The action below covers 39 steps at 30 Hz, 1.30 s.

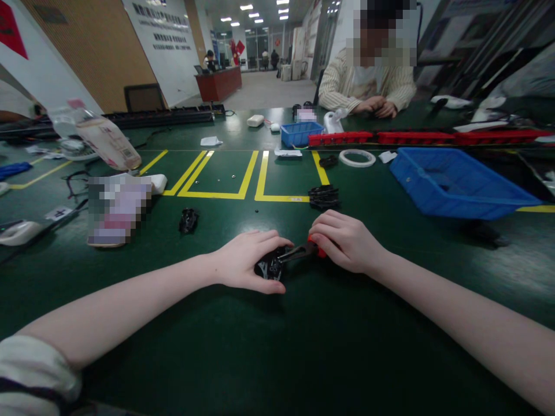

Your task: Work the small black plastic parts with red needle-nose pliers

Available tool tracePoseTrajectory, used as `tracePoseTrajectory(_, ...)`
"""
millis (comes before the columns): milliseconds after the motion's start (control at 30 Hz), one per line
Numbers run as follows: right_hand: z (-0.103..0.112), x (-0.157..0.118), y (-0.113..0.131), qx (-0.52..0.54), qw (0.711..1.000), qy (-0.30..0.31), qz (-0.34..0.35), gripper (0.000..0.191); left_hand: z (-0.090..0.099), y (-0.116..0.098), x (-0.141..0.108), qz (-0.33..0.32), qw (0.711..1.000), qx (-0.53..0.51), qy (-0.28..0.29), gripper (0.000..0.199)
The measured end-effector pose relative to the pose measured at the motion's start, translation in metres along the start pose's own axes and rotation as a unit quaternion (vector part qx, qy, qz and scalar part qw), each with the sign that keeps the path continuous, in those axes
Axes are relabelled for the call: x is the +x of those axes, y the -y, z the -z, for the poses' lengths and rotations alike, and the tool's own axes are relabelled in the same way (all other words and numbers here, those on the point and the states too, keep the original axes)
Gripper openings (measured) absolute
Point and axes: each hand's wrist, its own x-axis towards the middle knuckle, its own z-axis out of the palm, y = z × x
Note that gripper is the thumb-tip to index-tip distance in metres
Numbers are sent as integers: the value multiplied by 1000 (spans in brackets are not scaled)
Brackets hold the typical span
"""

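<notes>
My left hand (249, 260) is wrapped round a small black plastic part (271, 264), thumb and fingers on either side of it. In my right hand (349, 240) are pliers with red handles (299, 252), gripped by the handle end. Their jaws point left and meet the black part; whether they pinch a piece of it cannot be made out. Another black part (188, 221) lies on the green table to the left. Beyond my right hand sits a bundle of black pieces (324, 197).
A blue bin (459, 182) stands at the right, a smaller blue basket (302, 134) farther back. A tape roll (357, 158), a phone (119, 211) and a leaning bottle (108, 141) lie around. Tiny metal bits (233, 176) dot the yellow-taped area. Across the table sits a person (366, 81).
</notes>
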Motion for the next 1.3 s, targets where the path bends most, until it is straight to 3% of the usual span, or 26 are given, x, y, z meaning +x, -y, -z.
tracePoseTrajectory(700, -8, -4, -5, 9, 1000, 2, 9, 31, -4, -4, 0, 33, 998, 41, -21, 74)
tracePoseTrajectory(1300, -3, -2, 6, -41, 998, 18, -34, 39, -6, -9, -2, 58, 993, 80, -58, 68)
